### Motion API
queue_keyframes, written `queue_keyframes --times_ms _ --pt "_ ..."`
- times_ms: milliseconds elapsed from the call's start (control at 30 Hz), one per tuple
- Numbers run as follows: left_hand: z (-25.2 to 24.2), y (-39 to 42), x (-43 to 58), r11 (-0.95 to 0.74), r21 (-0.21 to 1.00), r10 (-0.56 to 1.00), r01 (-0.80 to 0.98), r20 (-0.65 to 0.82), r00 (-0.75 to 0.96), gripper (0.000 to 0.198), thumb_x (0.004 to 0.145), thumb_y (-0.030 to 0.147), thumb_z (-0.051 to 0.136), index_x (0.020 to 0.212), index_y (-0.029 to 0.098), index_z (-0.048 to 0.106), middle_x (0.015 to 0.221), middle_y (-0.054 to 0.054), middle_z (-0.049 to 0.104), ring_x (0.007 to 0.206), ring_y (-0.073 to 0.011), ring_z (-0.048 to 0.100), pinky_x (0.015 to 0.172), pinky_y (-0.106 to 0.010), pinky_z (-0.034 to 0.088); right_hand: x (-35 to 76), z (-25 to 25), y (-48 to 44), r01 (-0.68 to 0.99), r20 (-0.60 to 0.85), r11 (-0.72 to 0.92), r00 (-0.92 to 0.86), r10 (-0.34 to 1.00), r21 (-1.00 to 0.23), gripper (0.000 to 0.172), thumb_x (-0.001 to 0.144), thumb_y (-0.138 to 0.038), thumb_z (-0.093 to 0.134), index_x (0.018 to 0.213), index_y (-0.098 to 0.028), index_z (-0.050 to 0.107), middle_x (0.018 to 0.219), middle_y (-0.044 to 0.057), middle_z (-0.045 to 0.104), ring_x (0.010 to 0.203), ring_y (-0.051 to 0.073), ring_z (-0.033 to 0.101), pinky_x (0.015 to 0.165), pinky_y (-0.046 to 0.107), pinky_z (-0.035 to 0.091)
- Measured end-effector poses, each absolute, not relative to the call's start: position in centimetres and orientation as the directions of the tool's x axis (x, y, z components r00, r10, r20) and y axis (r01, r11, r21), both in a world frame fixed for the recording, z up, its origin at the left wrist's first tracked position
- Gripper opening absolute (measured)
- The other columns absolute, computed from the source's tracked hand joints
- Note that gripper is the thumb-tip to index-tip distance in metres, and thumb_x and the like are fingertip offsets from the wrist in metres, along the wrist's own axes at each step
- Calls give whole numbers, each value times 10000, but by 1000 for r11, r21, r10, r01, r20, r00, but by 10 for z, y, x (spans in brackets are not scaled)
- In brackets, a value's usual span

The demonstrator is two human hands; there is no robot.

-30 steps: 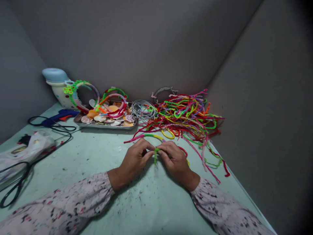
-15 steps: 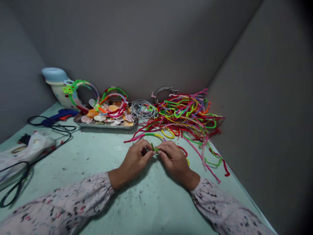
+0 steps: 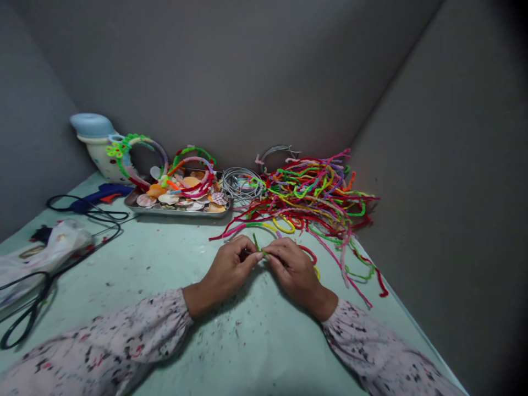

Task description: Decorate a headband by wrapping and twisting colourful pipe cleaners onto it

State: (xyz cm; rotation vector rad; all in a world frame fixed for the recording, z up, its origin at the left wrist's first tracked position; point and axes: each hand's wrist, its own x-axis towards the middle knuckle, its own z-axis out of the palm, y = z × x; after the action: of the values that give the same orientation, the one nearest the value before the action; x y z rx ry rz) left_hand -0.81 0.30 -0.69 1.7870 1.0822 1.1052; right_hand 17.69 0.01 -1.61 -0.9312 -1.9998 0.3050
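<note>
Pipe cleaner point(image 3: 256, 242) pinched btwn L hand point(image 3: 229, 270), R hand point(image 3: 295, 272).

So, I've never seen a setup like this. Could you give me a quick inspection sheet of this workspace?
Surface: pale green tabletop, flecked with small dark specks.
Job's things: short green pipe cleaner, pinched between both hands; tangled heap of multicoloured pipe cleaners just beyond.
Clutter: steel tray of seashells and pipe-cleaner hoops; coil of silver wire; crumpled white plastic bag; black-handled scissors.
Grippers: bare left hand and right hand, fingers meeting at the pipe cleaner.
Cables: thin black cord looping from a blue glue gun.
Surroundings: grey walls behind and beside the table.
</note>
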Motion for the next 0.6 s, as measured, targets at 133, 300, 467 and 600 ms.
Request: queue_keyframes --times_ms 133,300,467,600 --pt "-8 4 -7 -247 949 944 195 191 268 171 838 296 592 739 164 545 629 34 498 584 -104 443 547 -232 354 178 -17 0 514 624 697 -344 701 -500 186 909 -170 547 1038 -218 674 958 72 645 904 184 618 772 320 535" --pt "-9 4 -7 -163 977 947 135 117 300 195 847 323 586 746 169 524 589 52 473 549 -97 419 526 -229 332 177 -17 -1 526 642 705 -340 688 -477 179 906 -171 557 1036 -213 673 958 73 646 882 177 622 752 309 534" --pt "-9 5 -8 -275 949 936 156 227 270 178 861 310 575 765 166 533 679 32 488 625 -106 435 578 -236 358 176 -14 -1 480 659 711 -310 685 -513 204 898 -181 569 1072 -228 663 970 74 652 930 191 622 792 336 541" --pt "-8 3 -9 -324 931 921 170 269 282 181 881 316 560 781 166 539 703 25 499 651 -110 451 602 -240 372 176 -14 -1 469 655 708 -306 691 -528 217 892 -197 577 1088 -235 662 984 77 663 935 194 631 799 349 547"
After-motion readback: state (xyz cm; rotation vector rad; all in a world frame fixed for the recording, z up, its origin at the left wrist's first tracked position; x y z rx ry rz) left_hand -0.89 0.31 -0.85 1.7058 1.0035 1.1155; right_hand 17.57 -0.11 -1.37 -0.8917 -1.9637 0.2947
